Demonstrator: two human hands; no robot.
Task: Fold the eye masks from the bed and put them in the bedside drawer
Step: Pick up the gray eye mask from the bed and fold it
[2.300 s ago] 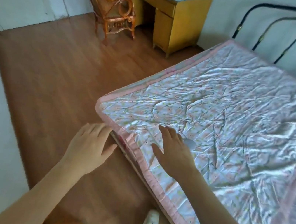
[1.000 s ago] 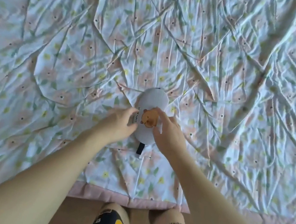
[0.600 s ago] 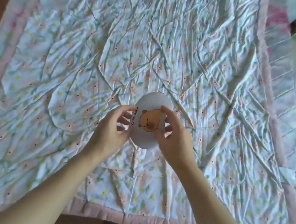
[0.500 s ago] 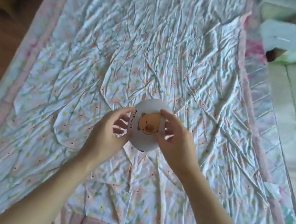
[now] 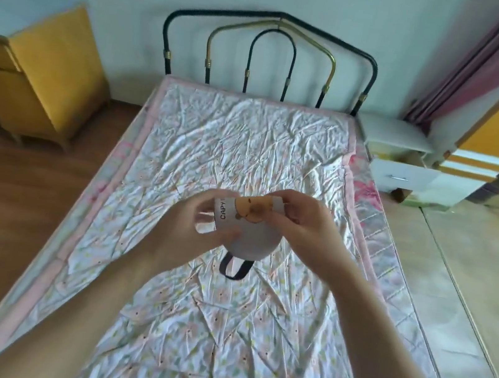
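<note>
The fingers (image 5: pixel 205 211) of the left hand (image 5: pixel 188 238) curl round the left end of the eye mask (image 5: pixel 251 231), thumb pressed to its front, while the right hand (image 5: pixel 307 230) pinches the upper right edge between thumb and fingertips. Held this way, lifted clear of the bed (image 5: pixel 219 331) at chest height, the mask is doubled over, its printed orange animal and lettering facing the camera; my guess is that both hands pinch opposite ends to bring the halves together and keep the fold from springing apart. The black strap (image 5: pixel 235 268) hangs loose in a loop beneath, touching nothing.

Below lies the wrinkled floral bedsheet (image 5: pixel 249 143), pink-bordered, with no other mask that I can make out. The metal headboard (image 5: pixel 269 58) closes the far end. The white bedside cabinet (image 5: pixel 399 160) stands just beside the bed's far right corner, its drawer (image 5: pixel 403 179) apparently pulled out. Tiled floor (image 5: pixel 471 289) along the bed's right edge gives open room to walk there; a yellow desk (image 5: pixel 41 71) stands well apart on the left.
</note>
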